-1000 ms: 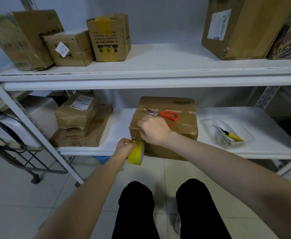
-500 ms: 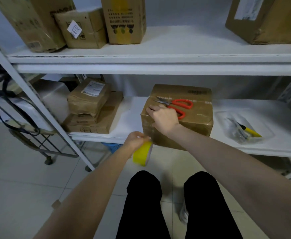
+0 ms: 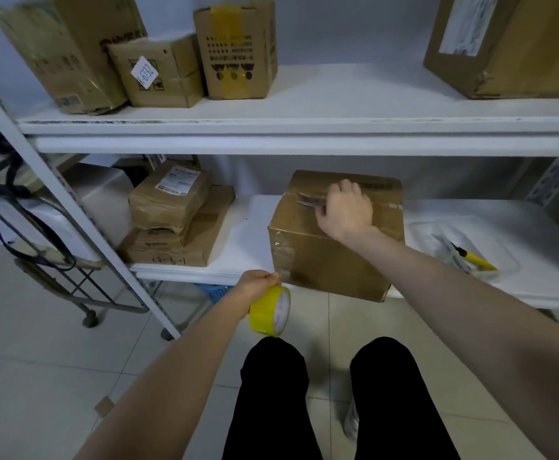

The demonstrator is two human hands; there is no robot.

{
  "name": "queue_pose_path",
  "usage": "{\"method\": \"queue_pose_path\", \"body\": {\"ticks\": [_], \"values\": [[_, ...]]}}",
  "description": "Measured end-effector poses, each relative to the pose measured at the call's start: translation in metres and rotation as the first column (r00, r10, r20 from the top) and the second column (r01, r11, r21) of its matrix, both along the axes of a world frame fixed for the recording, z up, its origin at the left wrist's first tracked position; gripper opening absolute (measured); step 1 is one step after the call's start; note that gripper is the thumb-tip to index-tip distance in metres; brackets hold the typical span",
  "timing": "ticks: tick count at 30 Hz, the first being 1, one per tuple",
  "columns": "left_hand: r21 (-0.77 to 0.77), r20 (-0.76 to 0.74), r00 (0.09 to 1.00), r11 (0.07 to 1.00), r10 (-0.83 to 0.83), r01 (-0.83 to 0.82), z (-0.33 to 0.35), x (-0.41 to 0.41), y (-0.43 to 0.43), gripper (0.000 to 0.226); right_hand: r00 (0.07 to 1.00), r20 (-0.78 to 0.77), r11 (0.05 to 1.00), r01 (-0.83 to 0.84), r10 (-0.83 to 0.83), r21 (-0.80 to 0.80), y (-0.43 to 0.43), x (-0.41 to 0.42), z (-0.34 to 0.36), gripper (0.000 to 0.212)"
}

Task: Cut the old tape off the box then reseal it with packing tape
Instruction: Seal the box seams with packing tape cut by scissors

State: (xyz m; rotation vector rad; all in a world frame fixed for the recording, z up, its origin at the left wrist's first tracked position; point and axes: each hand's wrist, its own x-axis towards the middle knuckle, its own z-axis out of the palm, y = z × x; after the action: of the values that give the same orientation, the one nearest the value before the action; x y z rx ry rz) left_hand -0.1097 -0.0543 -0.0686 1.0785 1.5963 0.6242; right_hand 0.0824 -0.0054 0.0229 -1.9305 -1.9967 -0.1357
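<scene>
A brown cardboard box [image 3: 331,263] stands on the lower white shelf [image 3: 248,240], its front overhanging the shelf edge. Clear tape runs down its front left corner. My left hand [image 3: 256,283] grips a yellow roll of packing tape [image 3: 269,315] just below that corner. My right hand [image 3: 346,210] lies on top of the box, fingers closed over the scissors [image 3: 309,200]. Only the metal blades show, pointing left; the red handles are hidden under my hand.
Stacked parcels [image 3: 172,220] sit left of the box on the same shelf. A clear tray [image 3: 503,260] with a yellow-handled tool [image 3: 473,257] lies to the right. Several boxes fill the upper shelf [image 3: 304,127]. A wire cart [image 3: 39,260] stands at the left. My legs are below.
My right hand has moved from the box's front left top edge back onto the scissors, covering their red handles. My left hand still holds the tape roll below the corner.
</scene>
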Motion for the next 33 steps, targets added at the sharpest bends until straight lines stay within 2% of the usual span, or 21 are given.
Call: {"method": "queue_pose_path", "body": {"ticks": [2,6,10,13,17,20,24,28,31,33], "values": [[-0.029,-0.006,1.000,1.000,0.000,0.000,-0.001,0.001,0.000,0.018,0.997,0.044,0.977,0.073,-0.065,-0.201,0.001,0.006,0.010,0.048],[-0.089,-0.061,0.998,0.996,0.009,-0.015,-0.005,0.003,0.000,0.015,0.992,0.093,0.955,0.107,-0.084,-0.275,0.003,0.010,0.023,0.068],[-0.117,-0.102,0.994,0.993,-0.025,0.013,-0.002,0.005,-0.002,0.022,0.990,0.117,0.912,0.121,-0.081,-0.391,0.004,0.019,0.031,0.062],[-0.055,-0.084,0.996,0.999,-0.007,0.003,-0.002,0.010,-0.002,0.006,0.995,0.100,0.920,0.062,-0.025,-0.388,0.003,0.025,0.025,0.060],[-0.020,-0.082,0.996,1.000,-0.015,0.014,-0.006,0.015,0.002,0.021,0.989,0.118,0.926,-0.035,0.085,-0.376,0.000,0.029,0.026,0.039],[-0.070,-0.024,0.999,0.997,0.029,-0.031,-0.006,0.015,0.005,0.003,0.978,-0.073,0.880,-0.210,0.197,-0.427,-0.006,0.035,0.027,0.044],[-0.153,0.027,0.996,0.985,0.086,-0.081,-0.005,0.014,0.009,0.031,0.861,-0.409,0.718,-0.487,0.302,-0.497,-0.031,0.047,0.029,0.054],[-0.177,0.023,0.995,0.980,0.098,-0.093,-0.001,0.016,0.011,0.033,0.879,-0.404,0.444,-0.477,0.254,-0.758,-0.058,0.063,0.014,0.077],[-0.178,0.010,0.996,0.980,0.088,-0.084,0.000,0.016,0.011,0.034,0.910,-0.397,0.265,-0.415,0.119,-0.870,-0.059,0.066,-0.015,0.076],[-0.180,-0.001,0.996,0.980,0.086,-0.085,0.000,0.016,0.012,0.034,0.914,-0.404,0.203,-0.405,0.047,-0.892,-0.056,0.060,-0.027,0.078]]}}
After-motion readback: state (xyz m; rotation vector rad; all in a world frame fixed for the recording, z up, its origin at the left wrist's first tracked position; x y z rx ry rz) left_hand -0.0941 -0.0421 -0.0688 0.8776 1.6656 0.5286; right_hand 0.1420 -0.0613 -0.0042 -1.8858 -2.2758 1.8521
